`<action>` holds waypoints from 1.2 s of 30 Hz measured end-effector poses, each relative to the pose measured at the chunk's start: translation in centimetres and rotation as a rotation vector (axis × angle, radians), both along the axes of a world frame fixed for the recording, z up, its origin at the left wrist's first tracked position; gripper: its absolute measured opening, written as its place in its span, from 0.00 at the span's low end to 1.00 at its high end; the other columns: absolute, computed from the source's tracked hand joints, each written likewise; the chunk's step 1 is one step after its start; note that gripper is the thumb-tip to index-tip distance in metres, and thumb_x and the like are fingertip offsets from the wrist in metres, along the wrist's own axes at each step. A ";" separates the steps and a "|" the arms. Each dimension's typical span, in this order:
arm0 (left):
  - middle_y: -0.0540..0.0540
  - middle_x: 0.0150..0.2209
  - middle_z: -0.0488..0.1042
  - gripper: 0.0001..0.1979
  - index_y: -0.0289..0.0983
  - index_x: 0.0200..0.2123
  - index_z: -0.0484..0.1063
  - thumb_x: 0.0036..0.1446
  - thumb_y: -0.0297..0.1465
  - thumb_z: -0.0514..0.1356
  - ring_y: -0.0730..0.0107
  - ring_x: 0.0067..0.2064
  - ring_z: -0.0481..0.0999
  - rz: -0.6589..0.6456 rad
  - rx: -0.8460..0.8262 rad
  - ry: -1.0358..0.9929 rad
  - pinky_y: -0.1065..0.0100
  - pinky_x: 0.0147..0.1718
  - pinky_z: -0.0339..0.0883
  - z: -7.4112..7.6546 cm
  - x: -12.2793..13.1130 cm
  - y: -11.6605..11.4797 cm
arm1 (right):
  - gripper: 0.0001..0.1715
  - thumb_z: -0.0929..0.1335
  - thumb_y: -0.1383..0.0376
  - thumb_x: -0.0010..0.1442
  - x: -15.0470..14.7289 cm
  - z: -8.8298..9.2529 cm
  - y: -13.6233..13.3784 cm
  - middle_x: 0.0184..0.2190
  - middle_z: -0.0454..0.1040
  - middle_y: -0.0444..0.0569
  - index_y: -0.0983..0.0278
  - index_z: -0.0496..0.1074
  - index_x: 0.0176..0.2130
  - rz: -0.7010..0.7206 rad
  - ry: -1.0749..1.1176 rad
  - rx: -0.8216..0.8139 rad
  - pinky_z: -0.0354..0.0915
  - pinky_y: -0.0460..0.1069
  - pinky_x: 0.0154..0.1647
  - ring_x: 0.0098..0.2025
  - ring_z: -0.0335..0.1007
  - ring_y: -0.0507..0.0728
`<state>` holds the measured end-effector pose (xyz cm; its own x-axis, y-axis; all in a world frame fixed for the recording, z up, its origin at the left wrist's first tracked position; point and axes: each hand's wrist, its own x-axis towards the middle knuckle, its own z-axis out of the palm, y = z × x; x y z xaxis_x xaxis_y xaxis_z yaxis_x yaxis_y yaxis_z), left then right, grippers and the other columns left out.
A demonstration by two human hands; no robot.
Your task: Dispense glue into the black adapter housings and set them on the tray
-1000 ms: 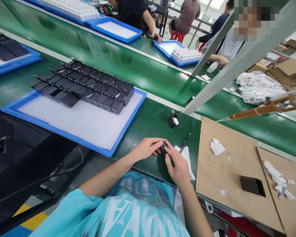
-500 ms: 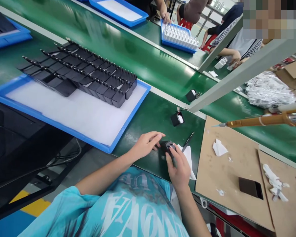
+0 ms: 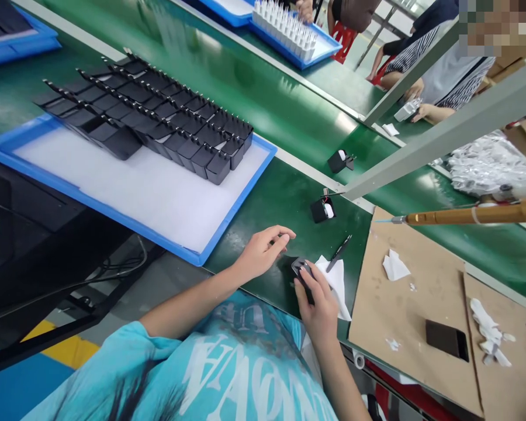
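My right hand point(image 3: 319, 295) is closed around a black power adapter point(image 3: 301, 268), just above the green bench top; the fingers hide much of it. To its left, my left hand point(image 3: 265, 250) is raised with its fingers stretched out and nothing in them, a short gap away from the adapter. A white cloth point(image 3: 339, 286) lies beside the right hand, with a black pen point(image 3: 339, 251) partly over it. Further back stands an open black adapter housing point(image 3: 319, 211) with a white part showing inside.
Rows of black adapters point(image 3: 158, 117) with pins fill part of a blue tray point(image 3: 241, 216) at left. Another black adapter point(image 3: 336, 162) sits on the green conveyor behind. At right are cardboard point(image 3: 377, 316), a phone point(image 3: 447, 339) and an amber dispenser point(image 3: 464, 216). Co-workers sit across the line.
My left hand has drawn slightly away from the adapter in my right hand, widening the gap. The view has shifted a little. Across the line, a co-worker's tray of white adapters sits further left in view.
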<state>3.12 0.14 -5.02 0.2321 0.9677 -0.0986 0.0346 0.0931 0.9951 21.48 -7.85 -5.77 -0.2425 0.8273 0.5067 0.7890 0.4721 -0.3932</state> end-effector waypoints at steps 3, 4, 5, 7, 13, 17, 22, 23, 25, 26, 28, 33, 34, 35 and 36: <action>0.48 0.32 0.76 0.16 0.38 0.43 0.75 0.64 0.40 0.52 0.72 0.30 0.74 -0.018 0.018 0.085 0.72 0.29 0.68 0.1 0.0 0.0 | 0.27 0.69 0.74 0.57 -0.2 -0.5 0.2 0.51 0.73 0.59 0.60 0.67 0.55 0.006 -0.012 -0.031 0.75 0.57 0.48 0.52 0.73 0.60; 0.48 0.34 0.77 0.15 0.38 0.43 0.76 0.63 0.39 0.53 0.73 0.29 0.73 -0.045 0.030 0.107 0.72 0.28 0.67 0.2 0.0 0.0 | 0.25 0.69 0.74 0.57 -0.2 -0.6 0.3 0.51 0.72 0.59 0.60 0.67 0.54 0.001 -0.009 -0.027 0.75 0.58 0.48 0.52 0.73 0.61; 0.47 0.37 0.78 0.14 0.39 0.43 0.76 0.62 0.38 0.54 0.74 0.28 0.72 -0.085 0.049 0.122 0.72 0.28 0.66 0.2 0.0 0.0 | 0.24 0.69 0.73 0.57 -0.3 -0.7 0.3 0.51 0.71 0.60 0.61 0.68 0.53 -0.007 -0.009 -0.026 0.75 0.58 0.48 0.53 0.72 0.61; 0.47 0.44 0.78 0.13 0.40 0.43 0.77 0.61 0.36 0.56 0.75 0.30 0.73 -0.182 0.100 0.132 0.72 0.29 0.65 0.1 0.1 0.0 | 0.24 0.70 0.72 0.56 -0.3 -0.7 0.4 0.51 0.70 0.60 0.61 0.68 0.52 -0.023 -0.013 -0.021 0.75 0.58 0.47 0.53 0.72 0.62; 0.49 0.33 0.79 0.14 0.40 0.45 0.78 0.62 0.38 0.55 0.74 0.28 0.72 -0.268 0.069 0.088 0.73 0.28 0.64 -0.2 0.3 -0.3 | 0.29 0.70 0.74 0.55 0.1 0.4 0.1 0.49 0.73 0.57 0.58 0.66 0.55 -0.007 -0.015 0.054 0.76 0.56 0.45 0.50 0.74 0.60; 0.46 0.37 0.78 0.18 0.38 0.44 0.76 0.64 0.43 0.54 0.73 0.30 0.74 -0.084 0.019 -0.145 0.73 0.28 0.67 -0.3 0.2 -0.2 | 0.34 0.71 0.75 0.53 0.3 0.7 -0.3 0.51 0.73 0.54 0.56 0.65 0.57 -0.077 0.043 0.156 0.75 0.56 0.47 0.51 0.74 0.60; 0.50 0.25 0.72 0.17 0.37 0.38 0.76 0.63 0.43 0.55 0.74 0.28 0.72 0.050 -0.003 -0.219 0.74 0.27 0.66 -0.2 -0.1 0.1 | 0.26 0.69 0.72 0.58 0.1 -0.1 -0.1 0.49 0.75 0.54 0.57 0.67 0.55 -0.002 0.014 -0.027 0.75 0.54 0.46 0.50 0.75 0.59; 0.50 0.24 0.71 0.17 0.36 0.38 0.76 0.63 0.43 0.55 0.74 0.28 0.71 0.054 -0.007 -0.217 0.74 0.27 0.66 -0.2 -0.1 0.1 | 0.27 0.69 0.72 0.57 0.1 -0.1 -0.1 0.49 0.75 0.54 0.57 0.67 0.56 -0.009 0.048 -0.014 0.75 0.54 0.47 0.50 0.75 0.59; 0.50 0.25 0.72 0.17 0.37 0.38 0.75 0.63 0.43 0.55 0.74 0.28 0.72 0.059 -0.015 -0.215 0.73 0.27 0.66 0.0 -0.2 0.1 | 0.34 0.71 0.73 0.55 0.2 0.1 -0.2 0.51 0.74 0.52 0.54 0.64 0.57 -0.043 0.138 0.076 0.74 0.55 0.48 0.52 0.74 0.59; 0.49 0.26 0.72 0.17 0.37 0.38 0.75 0.63 0.44 0.55 0.73 0.29 0.72 0.064 -0.019 -0.212 0.73 0.27 0.67 0.1 -0.2 0.1 | 0.37 0.72 0.73 0.53 0.2 0.2 -0.3 0.52 0.73 0.52 0.53 0.63 0.58 -0.054 0.169 0.118 0.74 0.56 0.48 0.52 0.73 0.59; 0.48 0.28 0.74 0.18 0.36 0.37 0.75 0.62 0.44 0.55 0.73 0.29 0.72 0.069 -0.022 -0.208 0.73 0.27 0.67 0.2 -0.1 0.0 | 0.37 0.72 0.74 0.53 0.2 0.0 -0.3 0.53 0.73 0.52 0.52 0.62 0.58 -0.043 0.155 0.118 0.74 0.55 0.48 0.52 0.74 0.59; 0.46 0.34 0.77 0.18 0.36 0.37 0.74 0.62 0.44 0.55 0.74 0.29 0.72 0.060 -0.013 -0.204 0.73 0.27 0.67 0.2 -0.2 0.0 | 0.25 0.69 0.70 0.57 0.0 -0.9 -0.2 0.50 0.75 0.53 0.56 0.66 0.54 0.040 0.076 -0.098 0.75 0.55 0.48 0.51 0.75 0.59; 0.45 0.35 0.77 0.18 0.36 0.38 0.74 0.63 0.44 0.54 0.74 0.29 0.72 0.061 -0.004 -0.198 0.73 0.27 0.67 0.1 -0.3 0.0 | 0.25 0.70 0.70 0.56 0.0 -0.9 -0.2 0.50 0.74 0.53 0.56 0.67 0.53 0.006 0.152 -0.098 0.74 0.56 0.49 0.52 0.74 0.59; 0.45 0.36 0.77 0.19 0.36 0.38 0.74 0.64 0.45 0.53 0.74 0.29 0.73 0.062 0.018 -0.187 0.72 0.27 0.68 0.1 -0.4 0.0 | 0.25 0.71 0.69 0.56 0.0 -0.7 -0.3 0.50 0.74 0.54 0.56 0.67 0.52 -0.052 0.262 -0.099 0.74 0.56 0.49 0.52 0.73 0.60; 0.44 0.38 0.77 0.19 0.36 0.39 0.74 0.64 0.45 0.52 0.72 0.31 0.74 0.058 0.068 -0.169 0.71 0.28 0.69 0.0 -0.5 -0.1 | 0.25 0.71 0.67 0.56 0.0 -0.5 -0.3 0.51 0.73 0.54 0.56 0.66 0.53 -0.120 0.399 -0.117 0.74 0.56 0.48 0.52 0.74 0.59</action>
